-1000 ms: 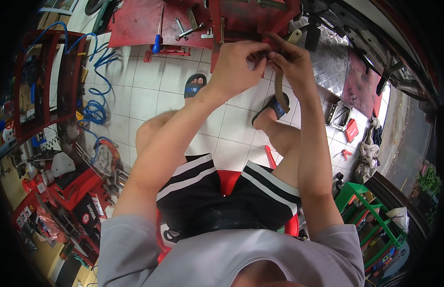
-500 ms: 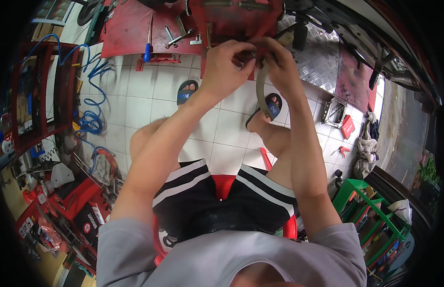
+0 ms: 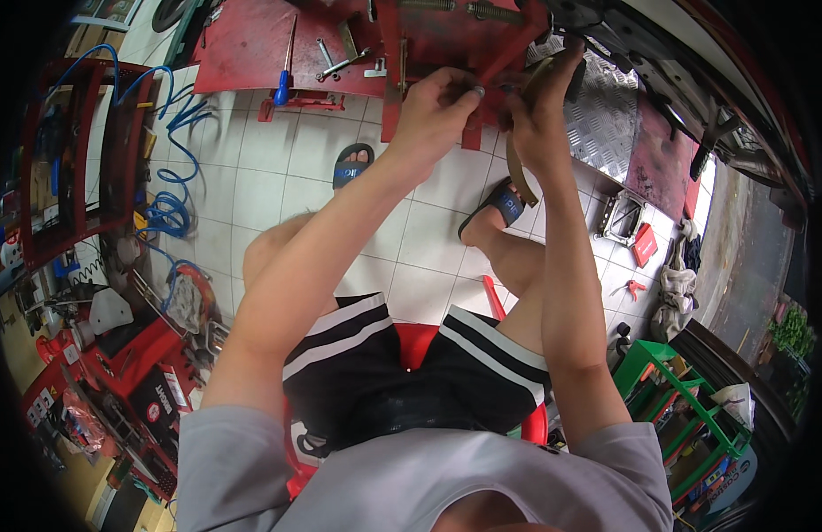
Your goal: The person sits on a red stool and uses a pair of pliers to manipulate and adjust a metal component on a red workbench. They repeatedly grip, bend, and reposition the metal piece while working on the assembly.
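My left hand [image 3: 439, 111] is held over the red metal frame with thumb and forefinger pinched together. Whatever sits at its fingertips is too small to make out. Close by on the right, my right hand [image 3: 544, 120] grips a curved olive-brown strip [image 3: 520, 168]. One end of the strip hangs below the hand toward my right foot, and another part shows above it near the fingers. The strip's middle is hidden by the hand. The red metal frame [image 3: 468, 49], with coil springs across its top, stands just behind both hands.
A red platform [image 3: 242, 49] at the far left bears a blue-handled screwdriver [image 3: 282, 93] and wrenches [image 3: 344, 64]. Vehicle parts [image 3: 730, 133] overhang at the far right, above a tread-plate ramp [image 3: 606, 124]. A green tool rack [image 3: 646, 368] stands right; a blue coiled hose [image 3: 167, 213] hangs left.
My hands have drawn apart. The right hand has moved up and right with the strip and tilted its fingers upward. The left stays pinched, and the view has shifted slightly.
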A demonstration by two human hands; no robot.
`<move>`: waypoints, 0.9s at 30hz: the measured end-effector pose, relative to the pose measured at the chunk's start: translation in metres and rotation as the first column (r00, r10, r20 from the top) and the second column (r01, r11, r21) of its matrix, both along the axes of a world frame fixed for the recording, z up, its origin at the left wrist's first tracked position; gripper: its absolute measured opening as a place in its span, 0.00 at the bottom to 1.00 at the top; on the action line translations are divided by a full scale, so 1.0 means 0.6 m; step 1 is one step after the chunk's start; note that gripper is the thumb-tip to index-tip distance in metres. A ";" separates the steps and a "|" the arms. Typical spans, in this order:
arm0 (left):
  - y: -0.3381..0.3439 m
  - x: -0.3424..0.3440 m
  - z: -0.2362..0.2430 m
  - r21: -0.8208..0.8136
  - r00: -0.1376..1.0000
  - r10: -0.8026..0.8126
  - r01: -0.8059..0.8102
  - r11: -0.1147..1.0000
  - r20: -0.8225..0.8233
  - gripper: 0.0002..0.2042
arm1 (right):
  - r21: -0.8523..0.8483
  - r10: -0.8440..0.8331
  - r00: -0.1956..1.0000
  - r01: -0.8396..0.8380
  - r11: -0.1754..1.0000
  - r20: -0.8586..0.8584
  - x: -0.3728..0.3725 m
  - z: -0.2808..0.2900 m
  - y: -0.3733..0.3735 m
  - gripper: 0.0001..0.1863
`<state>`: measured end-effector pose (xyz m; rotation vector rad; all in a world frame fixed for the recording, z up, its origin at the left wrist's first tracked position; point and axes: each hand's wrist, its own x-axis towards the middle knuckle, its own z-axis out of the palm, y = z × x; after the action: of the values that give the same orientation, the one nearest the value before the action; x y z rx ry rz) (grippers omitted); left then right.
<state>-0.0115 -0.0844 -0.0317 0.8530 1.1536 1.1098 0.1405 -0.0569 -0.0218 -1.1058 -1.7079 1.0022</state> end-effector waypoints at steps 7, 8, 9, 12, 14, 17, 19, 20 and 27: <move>-0.006 -0.006 0.008 -0.134 0.993 0.005 0.011 0.991 0.121 0.10 | -0.171 -0.020 0.998 0.031 0.985 0.065 -0.001 -0.001 -0.007 0.51; -0.008 -0.006 0.008 -0.144 0.992 0.014 0.004 0.990 0.129 0.09 | -0.205 -0.026 0.998 0.036 0.978 0.051 -0.003 0.000 -0.009 0.49; -0.010 -0.003 0.013 -0.152 0.990 0.020 0.001 0.988 0.138 0.09 | -0.182 -0.018 0.996 0.034 0.983 0.086 0.004 -0.009 -0.005 0.47; -0.007 -0.002 0.015 -0.068 0.984 0.002 0.011 0.998 0.179 0.08 | -0.174 -0.012 0.979 0.048 0.984 0.202 0.023 -0.028 0.004 0.37; -0.004 -0.006 0.014 0.012 0.980 -0.017 0.015 1.000 0.199 0.08 | -0.246 -0.010 0.959 0.083 0.966 0.284 0.019 -0.020 0.005 0.26; 0.001 -0.008 0.018 0.106 0.973 -0.059 0.036 0.994 0.225 0.08 | -0.267 0.016 0.933 0.086 0.960 0.360 0.022 -0.006 0.003 0.15; 0.004 -0.006 0.019 0.150 0.962 -0.110 0.074 0.986 0.249 0.08 | -0.211 0.010 0.928 0.074 0.975 0.374 0.028 -0.013 0.004 0.11; 0.004 -0.003 0.019 0.145 0.960 -0.120 0.085 0.986 0.253 0.08 | -0.183 0.007 0.925 0.068 0.981 0.380 0.030 -0.015 0.005 0.09; 0.001 0.002 0.015 0.154 0.964 -0.145 0.112 0.982 0.222 0.08 | -0.194 0.048 0.962 0.006 0.981 0.268 0.017 0.002 -0.003 0.05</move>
<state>-0.0104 -0.0837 -0.0225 0.8684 0.8216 1.1588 0.1507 -0.0588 -0.0209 -1.4078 -1.8704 1.0880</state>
